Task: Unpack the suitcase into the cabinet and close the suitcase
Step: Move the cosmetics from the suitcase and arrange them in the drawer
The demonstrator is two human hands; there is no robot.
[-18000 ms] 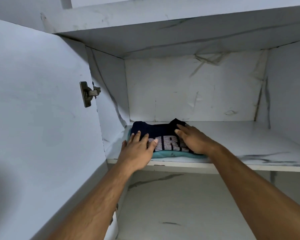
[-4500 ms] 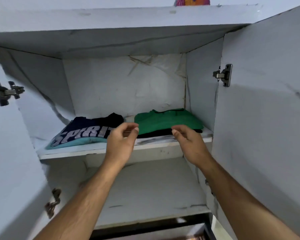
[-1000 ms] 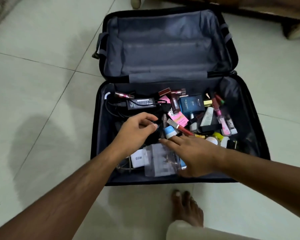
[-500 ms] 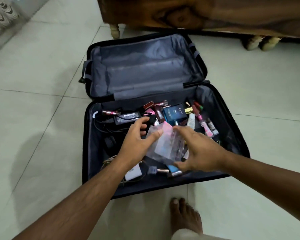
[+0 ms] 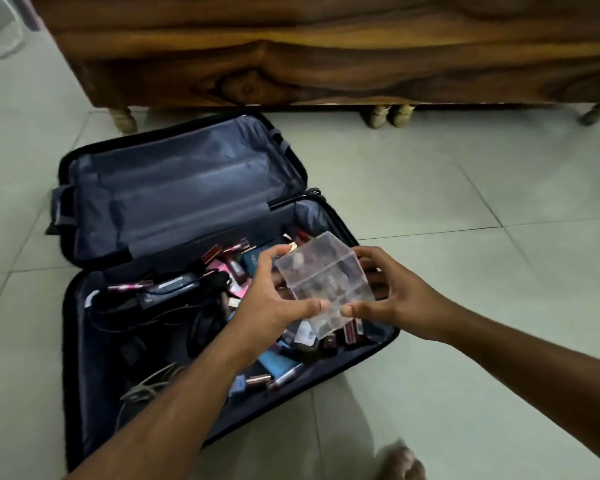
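Observation:
The black suitcase lies open on the tiled floor, its grey-lined lid flat at the back. The near half holds several small cosmetics, a black charger with cables and a grey cord. Above it I hold a clear plastic box between both hands. My left hand grips its left side with thumb below and fingers on top. On the box's right side, my right hand grips the same way. The cabinet is out of view.
A dark wooden piece of furniture on short legs stands right behind the suitcase. Pale floor tiles spread to the right and left. My bare foot is at the bottom edge, near the suitcase's front corner.
Both hands have lifted the clear box higher out of the suitcase and to the right. The view has tilted up, showing more of the wooden furniture.

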